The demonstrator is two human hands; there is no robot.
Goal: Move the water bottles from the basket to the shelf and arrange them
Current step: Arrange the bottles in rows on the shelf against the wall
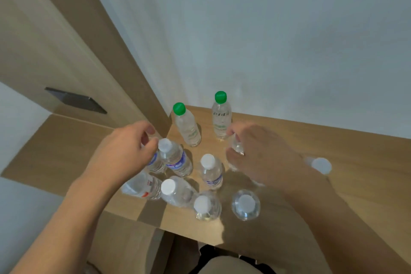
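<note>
Here the water bottles (211,172) stand upright, clustered on the wooden shelf (333,151); the basket is out of view. The right hand (255,151) has its fingers (232,132) curled around a clear bottle (236,145) just behind the cluster; the left hand (124,149) pinches near a white-capped bottle (174,158) just to its right, contact unclear.

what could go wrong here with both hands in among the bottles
The bottles stand packed close, so the left hand reaching at the white-capped bottle may knock a neighbour over. The right hand grips a bottle beside the green-capped bottle, which could get bumped. The two front bottles stand near the shelf edge and might fall.
</note>
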